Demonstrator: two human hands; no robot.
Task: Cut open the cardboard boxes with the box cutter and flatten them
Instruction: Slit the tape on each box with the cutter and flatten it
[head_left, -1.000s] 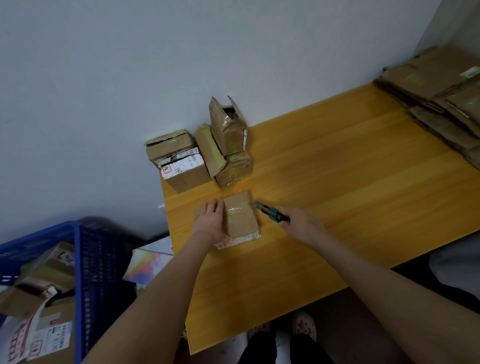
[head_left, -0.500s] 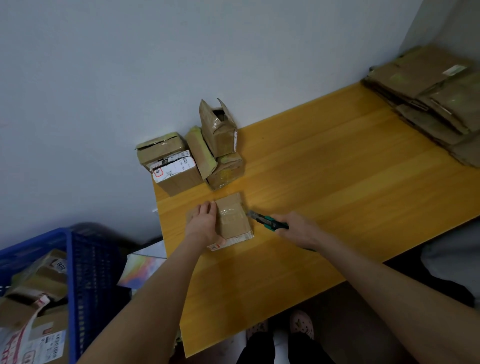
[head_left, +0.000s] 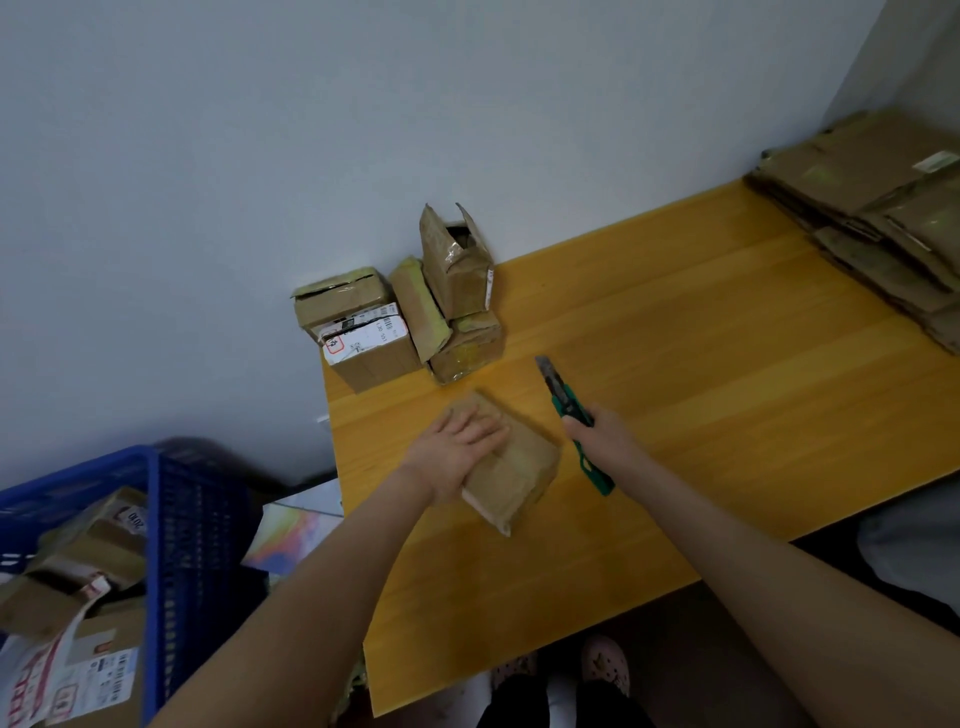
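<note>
**Head view: left hand flat on a box, cutter held beside it**

Head camera, looking down on a yellow wooden table set against a plain pale wall. The light is dim. The board seams run along the length of the tabletop.

Left hand: fingers straight and together, palm pressed flat on top of a small brown box. The box lies low on the table near its left edge. It is turned at an angle, with one corner toward the person.

Right hand: fingers curled round the green handle of the box cutter. The blade end points away toward the wall, over bare tabletop. The cutter sits just right of the box and does not touch it. The tail of the handle sticks out below the hand.

Back left corner of the table: a cluster of small boxes stands against the wall. Several are taped and one carries a white label. The tallest stands on another box with its flaps open.

Back right corner: a pile of flattened cardboard, stacked in layers and running out of view.

Floor, left of the table: a blue plastic crate holds more boxes and labelled parcels. A coloured sheet lies between the crate and the table.

Below the near table edge: a pair of spotted slippers
</note>
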